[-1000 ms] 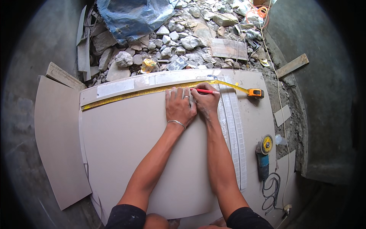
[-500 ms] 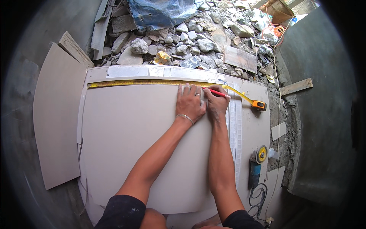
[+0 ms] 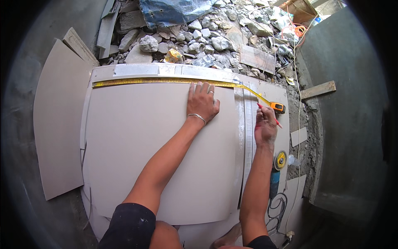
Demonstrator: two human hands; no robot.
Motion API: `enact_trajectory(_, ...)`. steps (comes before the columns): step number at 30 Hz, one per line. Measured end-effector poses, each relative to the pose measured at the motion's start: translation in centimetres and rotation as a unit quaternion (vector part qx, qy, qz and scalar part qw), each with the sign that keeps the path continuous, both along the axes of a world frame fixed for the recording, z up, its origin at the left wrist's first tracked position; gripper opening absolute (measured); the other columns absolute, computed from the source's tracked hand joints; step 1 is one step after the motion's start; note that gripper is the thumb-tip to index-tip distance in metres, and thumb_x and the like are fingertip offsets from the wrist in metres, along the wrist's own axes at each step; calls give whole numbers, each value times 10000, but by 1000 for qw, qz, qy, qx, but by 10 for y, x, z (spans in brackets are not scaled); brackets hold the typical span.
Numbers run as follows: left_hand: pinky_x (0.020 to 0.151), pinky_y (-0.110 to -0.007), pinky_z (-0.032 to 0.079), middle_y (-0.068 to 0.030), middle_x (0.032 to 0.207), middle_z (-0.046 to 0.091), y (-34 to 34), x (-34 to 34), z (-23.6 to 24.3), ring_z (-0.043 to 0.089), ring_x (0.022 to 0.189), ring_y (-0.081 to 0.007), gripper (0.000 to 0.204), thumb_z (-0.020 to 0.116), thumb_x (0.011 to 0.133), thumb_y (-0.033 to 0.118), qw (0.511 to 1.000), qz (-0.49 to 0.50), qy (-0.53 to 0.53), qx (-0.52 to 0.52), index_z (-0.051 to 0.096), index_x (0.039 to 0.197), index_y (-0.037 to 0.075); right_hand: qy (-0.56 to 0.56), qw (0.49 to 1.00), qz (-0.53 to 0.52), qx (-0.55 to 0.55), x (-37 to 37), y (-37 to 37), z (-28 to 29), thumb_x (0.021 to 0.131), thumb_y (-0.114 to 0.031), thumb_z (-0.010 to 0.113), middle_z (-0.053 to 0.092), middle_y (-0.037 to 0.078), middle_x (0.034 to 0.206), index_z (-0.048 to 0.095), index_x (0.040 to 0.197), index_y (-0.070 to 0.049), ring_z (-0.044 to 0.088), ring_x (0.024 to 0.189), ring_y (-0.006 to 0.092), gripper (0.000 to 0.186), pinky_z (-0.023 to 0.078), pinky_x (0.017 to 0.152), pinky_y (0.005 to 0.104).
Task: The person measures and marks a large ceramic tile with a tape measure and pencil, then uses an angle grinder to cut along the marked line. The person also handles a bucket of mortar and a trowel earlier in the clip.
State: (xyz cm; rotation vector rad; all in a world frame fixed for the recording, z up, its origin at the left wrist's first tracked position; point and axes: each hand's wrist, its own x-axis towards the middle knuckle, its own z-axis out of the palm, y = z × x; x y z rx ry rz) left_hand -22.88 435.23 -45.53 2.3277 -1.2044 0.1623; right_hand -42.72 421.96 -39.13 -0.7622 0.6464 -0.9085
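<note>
A large beige tile (image 3: 157,145) lies flat in front of me. Along its far edge runs the yellow blade of a tape measure (image 3: 141,81), bending down on the right to its orange and black case (image 3: 277,108). My left hand (image 3: 202,102) lies on the tile with outstretched fingers, its fingertips on the blade. Raised beyond the tile's right edge, my right hand (image 3: 266,128) grips a slim red pencil (image 3: 279,123) slantwise, just below the tape case.
An angle grinder (image 3: 275,180) with a yellow disc lies right of my right forearm. Another tile (image 3: 58,128) leans at the left. Broken stones (image 3: 199,37) and a blue sheet (image 3: 174,10) cover the far ground. A wood strip (image 3: 318,90) sticks out at the right.
My right hand has moved right and nearer, away from the blade and my left hand, carrying the pencil. My left hand stays on the tape. The whole view has shifted slightly.
</note>
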Motion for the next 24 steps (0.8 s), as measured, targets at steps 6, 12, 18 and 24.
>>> enact_trajectory(6,1065,-480,496,-165,1208,659,0,13,-10,641,1130,-351,472,706,867,232,999,-11,-23,-29,716,1308,65,361,929,29,-70,-232,53,87,909,3,718,652,67,878,635,961,-22,645,773,148,101,544,730,268)
enact_trajectory(12,938,-497,562,-186,1249,708,27,115,-24,704,1079,-392,350,614,958,308,959,-83,-271,19,759,1184,83,751,635,164,79,-537,239,182,955,-202,763,781,80,922,758,1050,-34,755,839,160,194,616,760,296)
enact_trajectory(18,947,-506,542,-207,1181,684,30,199,-30,670,1075,-435,281,595,995,173,968,-141,-153,138,730,1213,58,754,606,-137,212,-665,377,201,952,-183,757,772,76,913,751,1042,-36,744,825,160,173,608,746,296)
enact_trajectory(24,1031,-515,548,-250,1259,679,12,195,13,666,1172,-448,358,679,890,152,949,-108,-131,264,673,1223,22,670,675,-217,220,-690,389,131,948,-163,751,762,72,903,745,1033,-37,733,811,159,152,601,732,297)
